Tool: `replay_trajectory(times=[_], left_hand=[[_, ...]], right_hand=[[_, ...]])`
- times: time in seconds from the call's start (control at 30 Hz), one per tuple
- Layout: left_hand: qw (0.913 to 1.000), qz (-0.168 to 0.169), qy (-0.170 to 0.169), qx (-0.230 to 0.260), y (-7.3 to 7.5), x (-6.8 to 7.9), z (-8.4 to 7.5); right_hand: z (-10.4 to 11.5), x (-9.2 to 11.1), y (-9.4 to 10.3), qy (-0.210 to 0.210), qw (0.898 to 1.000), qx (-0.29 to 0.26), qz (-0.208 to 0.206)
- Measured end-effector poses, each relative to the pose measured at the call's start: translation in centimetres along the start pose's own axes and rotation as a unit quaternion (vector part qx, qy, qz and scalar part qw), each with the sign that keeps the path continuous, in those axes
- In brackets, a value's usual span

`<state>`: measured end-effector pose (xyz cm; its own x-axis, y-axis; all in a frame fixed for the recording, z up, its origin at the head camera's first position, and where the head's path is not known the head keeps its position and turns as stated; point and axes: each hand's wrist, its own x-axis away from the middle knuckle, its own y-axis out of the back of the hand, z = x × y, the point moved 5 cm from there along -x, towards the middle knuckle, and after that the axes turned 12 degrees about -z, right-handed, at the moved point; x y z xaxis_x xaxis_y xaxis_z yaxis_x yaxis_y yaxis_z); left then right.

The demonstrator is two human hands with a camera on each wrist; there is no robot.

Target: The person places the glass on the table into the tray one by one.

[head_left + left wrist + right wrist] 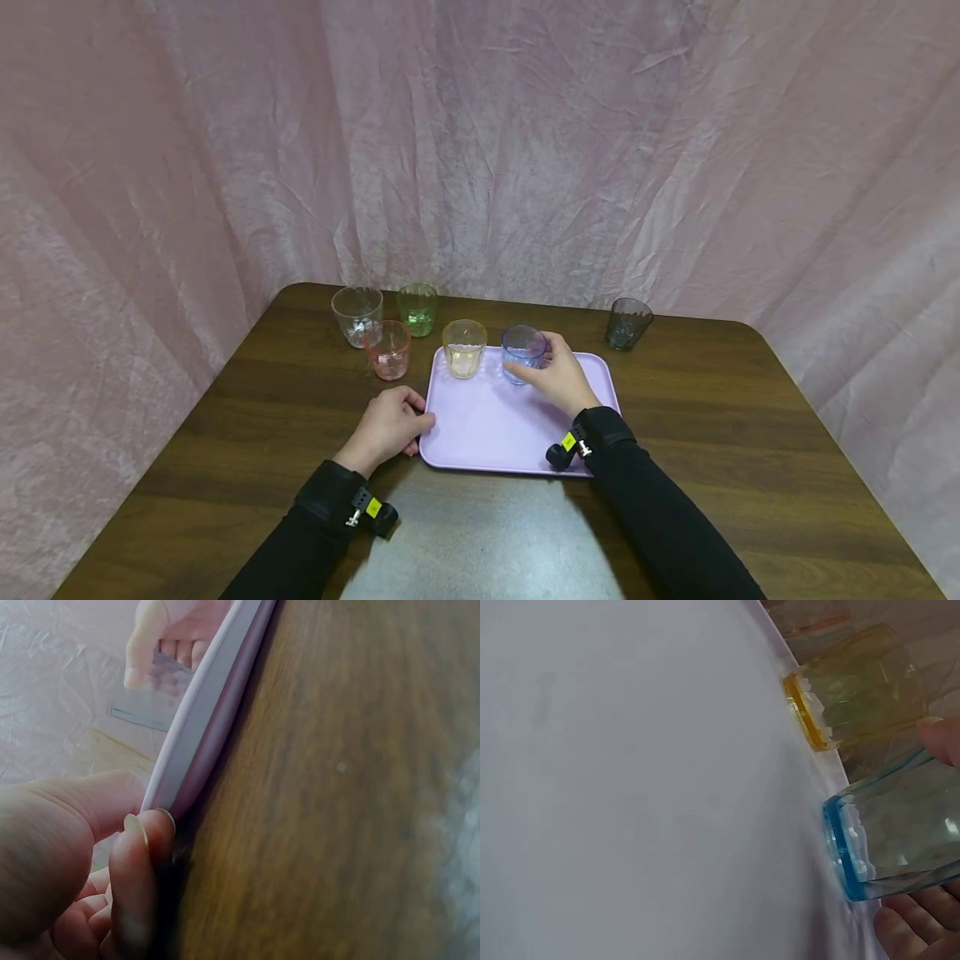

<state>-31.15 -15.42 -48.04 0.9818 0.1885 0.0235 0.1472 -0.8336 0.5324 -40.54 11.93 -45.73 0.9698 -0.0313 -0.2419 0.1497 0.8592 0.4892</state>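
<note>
A lilac tray (487,433) lies on the wooden table. My left hand (387,425) pinches its left rim, thumb above and fingertips below, as the left wrist view shows at close range. Toward the tray's far side, my right hand (557,375) holds a blue glass (896,832), thumb on one side and fingers on the other. The blue glass stands upright at the tray surface; whether its base fully rests there I cannot tell. Just left of it, a yellow glass (464,350) stands on the tray near the far left corner.
Left of the tray on the table are a pink glass (390,358), a clear glass (357,317) and a green glass (417,310). A dark grey glass (628,325) stands beyond the tray's far right corner. A pink curtain (480,150) hangs behind the table (750,450).
</note>
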Motion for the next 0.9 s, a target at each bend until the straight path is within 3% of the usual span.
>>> replay_trajectory(times=[0.9], left_hand=[[1.0000, 0.001, 0.001, -0.007, 0.1, 0.2, -0.2]], right_hand=[[1.1, -0.1, 3.0, -0.003, 0.999, -0.051, -0.005]])
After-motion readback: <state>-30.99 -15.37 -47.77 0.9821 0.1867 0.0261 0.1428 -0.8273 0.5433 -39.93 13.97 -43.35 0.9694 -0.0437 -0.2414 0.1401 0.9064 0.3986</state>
